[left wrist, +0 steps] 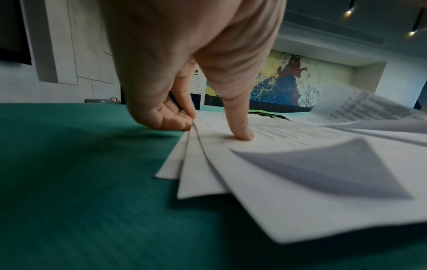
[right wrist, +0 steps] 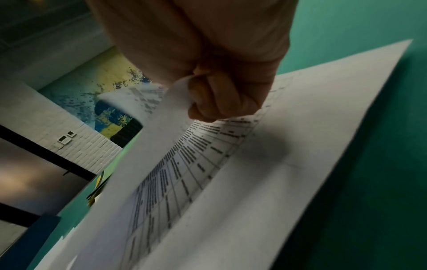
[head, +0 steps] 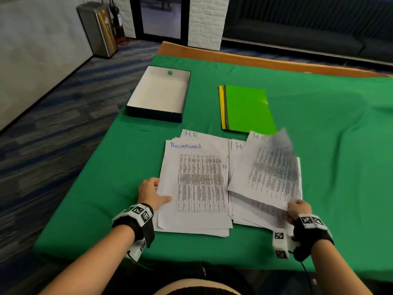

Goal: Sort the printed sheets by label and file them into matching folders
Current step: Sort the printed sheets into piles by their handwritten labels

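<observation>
Two piles of printed sheets lie on the green cloth. The left pile is topped by a sheet marked "Receptionist", with an "H.R." sheet peeking out behind it. My left hand holds this pile's left edge, thumb pressed on top and fingers curled at the edge. The right pile shows "H" labels. My right hand pinches the near right corner of one sheet, lifted and blurred above that pile; the same sheet curls up from the fingers. Folders, green on top of grey and yellow, lie beyond.
An open, empty dark box with a white inside stands at the far left of the table. The green cloth stretches bare to the right. The table's wooden far edge borders carpeted floor.
</observation>
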A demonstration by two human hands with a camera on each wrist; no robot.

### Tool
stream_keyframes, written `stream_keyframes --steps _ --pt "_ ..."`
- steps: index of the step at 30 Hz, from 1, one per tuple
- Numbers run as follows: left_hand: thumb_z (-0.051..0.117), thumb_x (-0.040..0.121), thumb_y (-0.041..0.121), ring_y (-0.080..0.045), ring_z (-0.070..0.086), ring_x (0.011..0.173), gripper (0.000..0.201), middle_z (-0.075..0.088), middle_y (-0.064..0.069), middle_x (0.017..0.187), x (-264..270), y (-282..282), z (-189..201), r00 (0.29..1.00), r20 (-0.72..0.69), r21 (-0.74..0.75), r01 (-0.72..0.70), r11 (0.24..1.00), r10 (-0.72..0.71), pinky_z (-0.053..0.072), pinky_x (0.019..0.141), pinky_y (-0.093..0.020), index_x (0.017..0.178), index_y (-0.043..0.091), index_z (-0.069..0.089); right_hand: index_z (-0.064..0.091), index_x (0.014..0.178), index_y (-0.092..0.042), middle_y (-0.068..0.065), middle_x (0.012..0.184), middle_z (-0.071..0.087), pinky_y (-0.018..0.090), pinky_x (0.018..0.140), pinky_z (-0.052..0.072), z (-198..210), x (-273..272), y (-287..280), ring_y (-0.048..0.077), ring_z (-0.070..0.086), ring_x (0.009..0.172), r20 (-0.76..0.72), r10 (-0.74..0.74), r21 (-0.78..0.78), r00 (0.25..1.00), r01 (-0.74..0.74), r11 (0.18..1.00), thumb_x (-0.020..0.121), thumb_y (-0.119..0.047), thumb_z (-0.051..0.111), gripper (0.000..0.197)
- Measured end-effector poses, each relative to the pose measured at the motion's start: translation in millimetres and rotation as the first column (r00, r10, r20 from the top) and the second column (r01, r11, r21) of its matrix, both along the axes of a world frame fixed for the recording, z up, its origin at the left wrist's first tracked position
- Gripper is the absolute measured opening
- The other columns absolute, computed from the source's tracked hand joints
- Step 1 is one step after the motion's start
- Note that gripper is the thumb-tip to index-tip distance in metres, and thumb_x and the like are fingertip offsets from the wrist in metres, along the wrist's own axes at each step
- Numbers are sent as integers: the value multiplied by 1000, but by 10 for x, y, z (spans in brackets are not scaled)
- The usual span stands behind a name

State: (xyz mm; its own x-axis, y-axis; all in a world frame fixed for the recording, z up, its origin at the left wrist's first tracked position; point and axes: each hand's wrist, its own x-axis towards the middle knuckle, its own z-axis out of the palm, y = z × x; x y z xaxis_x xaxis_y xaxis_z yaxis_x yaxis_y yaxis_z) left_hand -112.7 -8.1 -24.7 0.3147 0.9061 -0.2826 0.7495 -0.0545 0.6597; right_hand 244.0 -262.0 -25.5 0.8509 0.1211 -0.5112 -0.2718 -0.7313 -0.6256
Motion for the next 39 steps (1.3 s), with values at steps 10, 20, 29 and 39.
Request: stream_keyframes --steps 10,20,29,39 --pt "84 64 13 -20 59 85 48 68 -7 101 22 -26 159 1000 -8 -15 20 1000 -20 49 79 -28 106 8 62 45 133 -6 23 133 46 45 97 46 152 -204 35 40 54 110 178 60 -202 982 -23 979 83 -7 60 52" --pt "69 82 4 -20 60 80 19 70 -11 96 -72 -49 181 974 193 -1 -123 992 121 47 78 -26 100 3 67 60 115 -10 9 114 63 31 88 47 309 -932 593 19 59 93 323 374 6 869 -397 918 87 -15 62 28" --pt "66 86 23 -27 66 93 4 68 3 89 -86 25 297 896 408 -146 -124 981 174 52 89 -42 82 22 65 53 123 -5 7 116 62 36 95 48 388 -1303 1234 22 60 106 102 466 185 879 -477 859 65 -59 73 82" --pt "69 84 20 -18 65 87 12 66 7 90 -71 -26 416 853 491 -185 -95 978 176 51 71 -27 92 16 60 66 98 0 12 93 69 29 70 55 380 -1318 1242 21 65 75 22 277 432 961 -259 864 80 -15 73 25"
